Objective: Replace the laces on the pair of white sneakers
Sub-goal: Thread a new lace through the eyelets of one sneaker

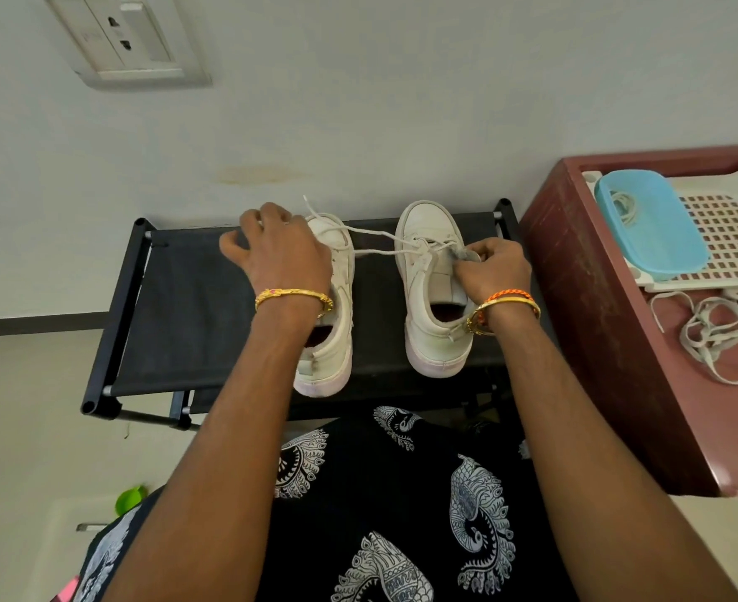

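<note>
on top of the black rack (176, 306) two white sneakers are sitting side by side, toes toward the wall at twelve o'clock, heels toward the person. the left hand (278, 249) is lying over the toe end of the left sneaker (337, 297), fingers bent down around it; a lace end is poking out past it, but i cannot tell whether those fingers are pinching the lace or only steadying the shoe. the right hand (491, 267) is curling its fingers on a lace by the tongue of the right sneaker (428, 271), at about three o'clock of that shoe.

a white lace (376, 241) is running taut across the gap from one shoe to the other. to my eye that is the risk: a pull on it could be dragging the light shoes toward each other or tipping one off the cloth shelf, and a lace yanked at an angle could be snagging in an eyelet.

the sneakers are looking worn, soles greyish-pink at the edge, insides dark red, the upper eyelets mostly bare. over at two o'clock a loose heap of flat white laces (723, 336) is lying on the maroon stool (597, 297), beside a white basket (727, 236) and a blue box (649, 219).
</note>
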Tool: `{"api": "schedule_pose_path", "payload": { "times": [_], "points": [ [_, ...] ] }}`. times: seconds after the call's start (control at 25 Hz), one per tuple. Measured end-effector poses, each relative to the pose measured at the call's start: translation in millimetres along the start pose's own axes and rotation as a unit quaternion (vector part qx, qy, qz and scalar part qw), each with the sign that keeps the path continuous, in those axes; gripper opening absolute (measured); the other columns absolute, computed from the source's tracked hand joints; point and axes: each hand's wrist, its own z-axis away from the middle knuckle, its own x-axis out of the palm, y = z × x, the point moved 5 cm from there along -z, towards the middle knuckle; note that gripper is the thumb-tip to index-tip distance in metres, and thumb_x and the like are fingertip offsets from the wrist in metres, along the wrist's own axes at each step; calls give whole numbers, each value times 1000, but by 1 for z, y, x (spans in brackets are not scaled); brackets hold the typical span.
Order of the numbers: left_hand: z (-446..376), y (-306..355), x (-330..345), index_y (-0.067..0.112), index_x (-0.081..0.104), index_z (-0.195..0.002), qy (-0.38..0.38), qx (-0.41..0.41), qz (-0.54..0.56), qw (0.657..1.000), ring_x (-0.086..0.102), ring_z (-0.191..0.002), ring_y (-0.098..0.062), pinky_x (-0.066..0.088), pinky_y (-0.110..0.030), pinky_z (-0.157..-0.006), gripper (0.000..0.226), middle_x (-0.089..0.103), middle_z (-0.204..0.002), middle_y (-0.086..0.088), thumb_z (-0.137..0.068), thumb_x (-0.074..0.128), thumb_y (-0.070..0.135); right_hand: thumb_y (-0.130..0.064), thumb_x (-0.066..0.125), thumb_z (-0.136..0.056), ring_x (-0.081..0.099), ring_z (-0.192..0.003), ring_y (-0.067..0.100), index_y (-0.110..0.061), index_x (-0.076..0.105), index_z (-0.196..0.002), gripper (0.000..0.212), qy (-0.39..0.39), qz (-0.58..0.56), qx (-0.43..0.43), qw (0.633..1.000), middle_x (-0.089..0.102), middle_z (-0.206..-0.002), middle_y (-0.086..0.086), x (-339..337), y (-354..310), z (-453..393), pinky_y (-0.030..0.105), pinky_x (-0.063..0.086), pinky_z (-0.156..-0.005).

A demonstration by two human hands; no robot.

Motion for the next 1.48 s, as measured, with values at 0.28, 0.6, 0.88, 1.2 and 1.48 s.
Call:
{"api": "schedule_pose_path", "payload": {
  "times": [0.28,0.6,0.88,1.2,1.48],
  "points": [
    [5,25,-4,20,64,-106,22,68,113,991,49,-110,-22,19,-44,-99,26,60,-111,-2,-96,43,30,-12,66,-82,56,-85,17,-9,67,-101,19,6,0,4,1000,66,-102,8,3,-1,0,24,41,-66],
    [14,86,43,17,60,-96,-174,78,160,968,55,-104,-24,28,-43,-99,38,64,-101,-2,-97,38,48,-14,66,-82,54,-85,15,-12,65,-100,18,-2,-9,13,1000,64,-105,6,2,1,-2,14,33,-51],
    [10,72,51,10,56,-74,-221,-42,374,900,57,-79,-17,47,-28,-81,25,60,-76,-2,-93,57,26,-11,61,-84,54,-86,16,-13,64,-100,16,-27,-15,26,999,61,-100,3,2,1,-6,25,41,-68],
    [2,64,76,13,51,-64,-258,-156,497,813,68,-88,-36,55,-50,-81,26,68,-93,-22,-86,63,19,-8,67,-79,58,-84,15,-18,64,-87,13,-49,-49,57,996,64,-92,1,1,7,-11,26,43,-71],
    [1,64,55,18,37,-127,-189,-204,608,744,56,-90,-14,46,-37,-92,41,58,-100,-1,-91,56,22,-6,68,-79,58,-83,16,-15,62,-91,16,-61,-26,24,998,63,-90,3,-1,4,-11,25,46,-68]
  ]
}}
